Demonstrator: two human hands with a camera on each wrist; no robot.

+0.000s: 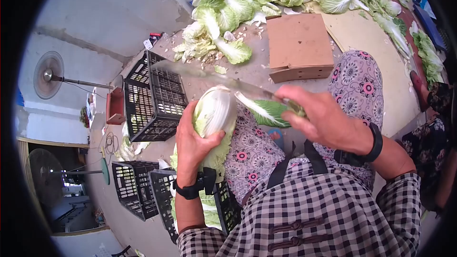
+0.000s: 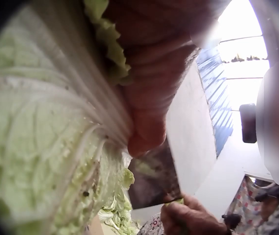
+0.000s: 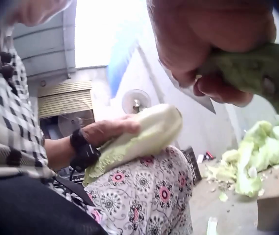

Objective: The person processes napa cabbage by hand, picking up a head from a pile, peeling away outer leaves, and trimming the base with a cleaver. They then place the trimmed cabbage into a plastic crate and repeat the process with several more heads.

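Observation:
My left hand (image 1: 196,139) grips a Chinese cabbage (image 1: 215,112) over my left thigh, its white base end turned away from me. Fingers lie along one side of the head and the thumb across the other. In my right hand (image 1: 323,114) is a knife (image 1: 250,89) with a broad blade, blurred in the head view and extending left past the cabbage's base. Its green handle (image 3: 259,71) shows in the right wrist view, with fingers curled round it. A loose green leaf with a white rib (image 1: 266,113) appears below the blade, beside the right fingers.
Black plastic crates (image 1: 157,97) stand to the left, some with cabbage inside. A cardboard box (image 1: 301,43) sits ahead, and heaped cabbage leaves (image 1: 233,12) lie behind it. Standing fans (image 1: 48,74) are at far left. Another person's patterned clothing (image 1: 426,147) shows at right.

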